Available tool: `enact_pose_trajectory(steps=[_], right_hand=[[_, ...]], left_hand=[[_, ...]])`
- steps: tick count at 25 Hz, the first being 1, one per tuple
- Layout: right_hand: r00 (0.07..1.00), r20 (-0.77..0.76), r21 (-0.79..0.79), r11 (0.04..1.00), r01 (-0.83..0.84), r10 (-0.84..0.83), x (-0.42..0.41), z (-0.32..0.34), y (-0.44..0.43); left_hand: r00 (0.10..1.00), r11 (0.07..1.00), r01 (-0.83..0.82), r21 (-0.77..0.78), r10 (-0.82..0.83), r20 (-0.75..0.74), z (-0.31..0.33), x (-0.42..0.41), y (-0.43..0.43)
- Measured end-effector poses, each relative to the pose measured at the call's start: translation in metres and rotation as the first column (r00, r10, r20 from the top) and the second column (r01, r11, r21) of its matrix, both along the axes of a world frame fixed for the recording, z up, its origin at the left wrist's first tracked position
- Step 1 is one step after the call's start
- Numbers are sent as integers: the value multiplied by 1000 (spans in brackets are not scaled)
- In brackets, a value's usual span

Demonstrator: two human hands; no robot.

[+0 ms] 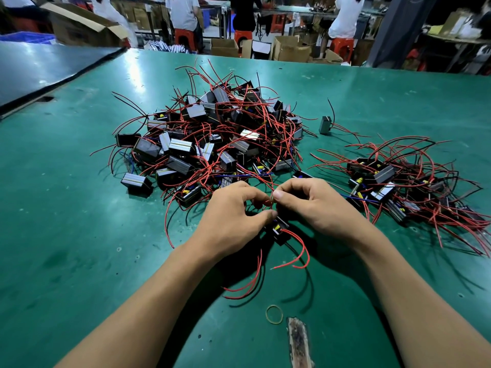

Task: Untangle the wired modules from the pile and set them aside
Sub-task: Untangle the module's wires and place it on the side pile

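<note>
A big tangled pile of black wired modules with red, black and blue wires lies on the green table ahead of me. A smaller heap of modules lies to the right. One black module with a yellow part sits just below my hands, its red wires curling toward me. My left hand and my right hand meet above it, fingers curled, both pinching thin red wires between thumb and fingertips.
A single grey module lies alone right of the pile. A rubber band and a worn strip lie near the front edge. Cardboard boxes, red stools and people stand beyond the table's far edge.
</note>
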State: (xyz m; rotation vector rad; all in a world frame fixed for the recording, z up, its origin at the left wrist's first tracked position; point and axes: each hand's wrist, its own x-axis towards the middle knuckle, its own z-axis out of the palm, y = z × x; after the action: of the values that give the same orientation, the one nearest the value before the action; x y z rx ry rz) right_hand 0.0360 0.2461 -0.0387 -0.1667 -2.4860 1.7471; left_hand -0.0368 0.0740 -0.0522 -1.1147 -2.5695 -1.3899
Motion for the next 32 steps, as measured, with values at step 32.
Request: enact_pose_trajectory(steps=[32], right_hand=[[986,-162,384,918,100,-40,7,12,-4]], left_hand=[[983,992,-27,124,4,184,2,1,3]])
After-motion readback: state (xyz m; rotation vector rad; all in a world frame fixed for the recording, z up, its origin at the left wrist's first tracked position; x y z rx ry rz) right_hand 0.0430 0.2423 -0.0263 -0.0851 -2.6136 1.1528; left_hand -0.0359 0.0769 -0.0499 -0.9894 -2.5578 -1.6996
